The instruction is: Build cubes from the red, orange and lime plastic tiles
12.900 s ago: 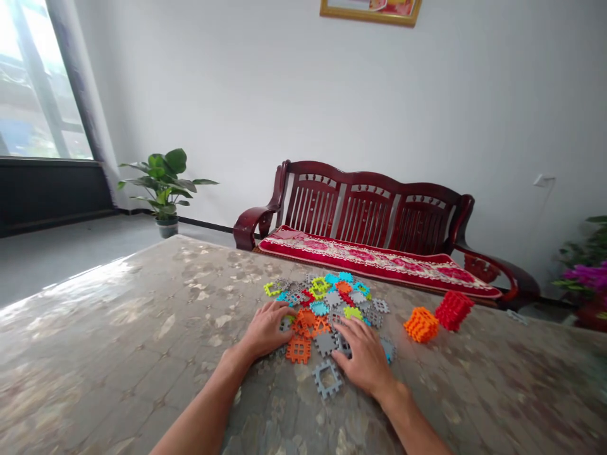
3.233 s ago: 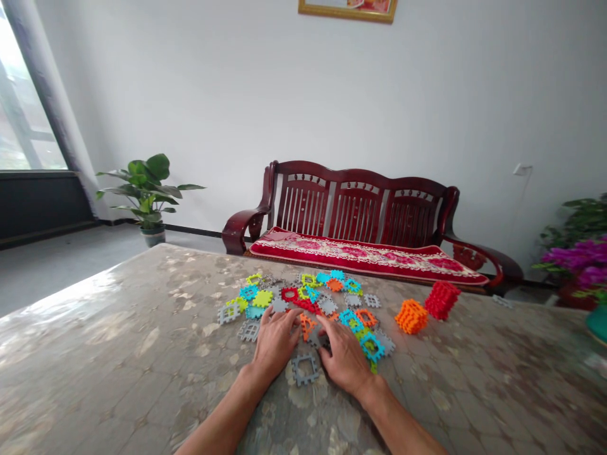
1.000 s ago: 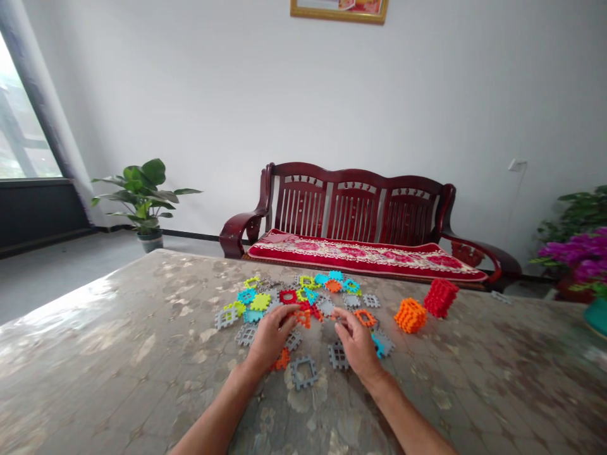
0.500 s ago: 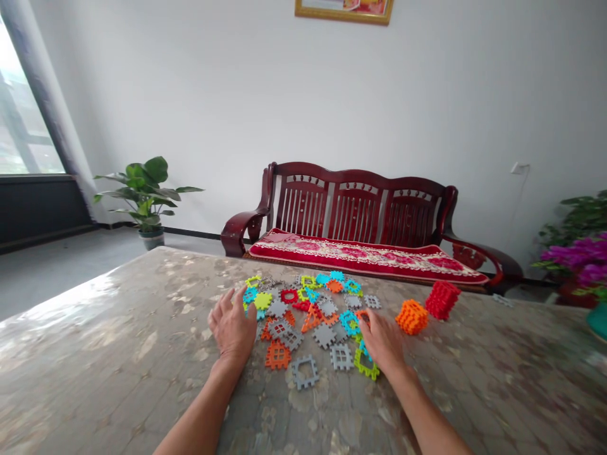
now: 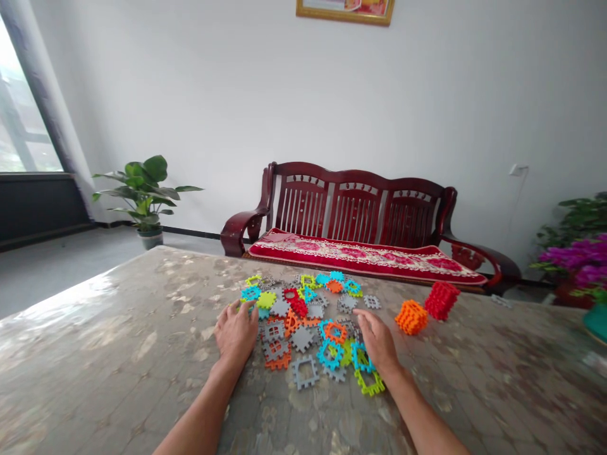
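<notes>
A loose pile of flat plastic interlocking tiles in grey, blue, green, orange and red lies between my hands. My left hand rests at the pile's left edge, palm down with fingers stretched, close to a lime-green tile and a grey window tile. On the opposite side, my right hand is open with its fingers extended, beside a blue tile. Neither hand grips a tile. Nearest me are a grey square frame tile and a lime-green frame tile.
An orange cube and a red cube stand right of the pile. The patterned tablecloth covers the table. Behind it is a wooden bench with a red cushion; purple flowers are at the right.
Tiles on the right of the pile have shifted left and toward me, with an orange tile now over blue ones. My right hand has drawn slightly back; the left has moved little.
</notes>
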A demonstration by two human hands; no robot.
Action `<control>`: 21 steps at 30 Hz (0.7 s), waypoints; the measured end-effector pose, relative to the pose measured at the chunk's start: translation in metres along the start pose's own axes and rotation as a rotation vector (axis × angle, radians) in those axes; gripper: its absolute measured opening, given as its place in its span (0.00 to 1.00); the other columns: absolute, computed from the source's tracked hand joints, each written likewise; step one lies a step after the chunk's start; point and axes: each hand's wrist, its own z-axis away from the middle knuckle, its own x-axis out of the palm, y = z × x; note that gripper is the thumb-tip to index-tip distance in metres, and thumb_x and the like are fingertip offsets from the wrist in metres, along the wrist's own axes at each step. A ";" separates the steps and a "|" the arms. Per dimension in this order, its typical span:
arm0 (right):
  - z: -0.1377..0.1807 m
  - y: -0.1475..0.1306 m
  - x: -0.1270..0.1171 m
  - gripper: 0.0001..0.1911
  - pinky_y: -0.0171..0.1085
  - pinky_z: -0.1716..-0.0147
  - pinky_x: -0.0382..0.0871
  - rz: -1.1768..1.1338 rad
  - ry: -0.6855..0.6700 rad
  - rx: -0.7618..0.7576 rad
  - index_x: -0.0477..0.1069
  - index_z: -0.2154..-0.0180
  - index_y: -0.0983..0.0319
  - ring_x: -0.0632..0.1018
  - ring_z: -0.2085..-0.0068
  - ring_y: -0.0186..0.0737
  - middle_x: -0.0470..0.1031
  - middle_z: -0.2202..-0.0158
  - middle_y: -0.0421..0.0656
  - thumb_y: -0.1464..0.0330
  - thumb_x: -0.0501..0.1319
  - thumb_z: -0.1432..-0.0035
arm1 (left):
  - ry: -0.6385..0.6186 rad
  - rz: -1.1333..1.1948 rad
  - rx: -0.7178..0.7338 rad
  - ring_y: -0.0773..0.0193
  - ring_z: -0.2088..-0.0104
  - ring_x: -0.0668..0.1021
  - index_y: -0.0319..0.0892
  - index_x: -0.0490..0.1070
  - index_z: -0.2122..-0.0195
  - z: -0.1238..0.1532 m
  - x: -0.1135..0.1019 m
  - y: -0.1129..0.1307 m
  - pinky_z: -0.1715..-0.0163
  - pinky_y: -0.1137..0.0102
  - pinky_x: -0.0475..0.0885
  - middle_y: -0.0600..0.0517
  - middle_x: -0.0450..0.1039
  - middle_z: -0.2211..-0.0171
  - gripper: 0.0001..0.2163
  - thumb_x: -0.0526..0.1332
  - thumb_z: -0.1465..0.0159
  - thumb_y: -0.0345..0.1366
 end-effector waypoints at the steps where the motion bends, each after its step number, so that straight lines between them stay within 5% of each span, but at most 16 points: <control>1: 0.000 0.003 -0.001 0.23 0.46 0.48 0.70 0.008 0.013 0.029 0.78 0.58 0.59 0.78 0.51 0.48 0.81 0.55 0.47 0.56 0.49 0.38 | -0.006 0.019 0.009 0.48 0.41 0.67 0.50 0.75 0.47 0.000 0.000 0.000 0.43 0.54 0.63 0.47 0.68 0.40 0.19 0.49 0.32 0.43; 7: -0.001 0.013 -0.007 0.22 0.45 0.49 0.70 0.018 0.185 -0.024 0.77 0.58 0.60 0.79 0.53 0.47 0.81 0.57 0.48 0.55 0.51 0.39 | 0.011 0.086 0.084 0.52 0.45 0.71 0.47 0.76 0.48 -0.004 0.005 -0.006 0.42 0.60 0.62 0.47 0.73 0.45 0.20 0.47 0.32 0.41; 12: -0.002 0.017 -0.007 0.16 0.42 0.58 0.72 0.091 0.399 -0.065 0.74 0.60 0.60 0.78 0.63 0.43 0.79 0.64 0.46 0.59 0.54 0.42 | 0.014 0.133 0.006 0.51 0.46 0.72 0.47 0.74 0.47 -0.009 0.007 -0.010 0.45 0.60 0.66 0.46 0.72 0.46 0.19 0.48 0.33 0.41; 17: 0.001 0.021 -0.008 0.13 0.41 0.60 0.71 0.140 0.460 -0.105 0.72 0.60 0.60 0.75 0.66 0.42 0.75 0.69 0.43 0.62 0.55 0.44 | 0.018 0.194 -0.052 0.50 0.46 0.72 0.48 0.73 0.46 -0.011 0.004 -0.012 0.48 0.59 0.68 0.46 0.72 0.46 0.19 0.50 0.34 0.41; 21: 0.008 0.029 -0.025 0.18 0.41 0.60 0.70 0.097 0.569 0.007 0.70 0.56 0.61 0.74 0.66 0.42 0.73 0.68 0.43 0.59 0.57 0.46 | 0.027 0.243 -0.067 0.49 0.46 0.72 0.46 0.73 0.46 -0.009 0.002 -0.011 0.47 0.58 0.68 0.44 0.71 0.45 0.20 0.49 0.34 0.40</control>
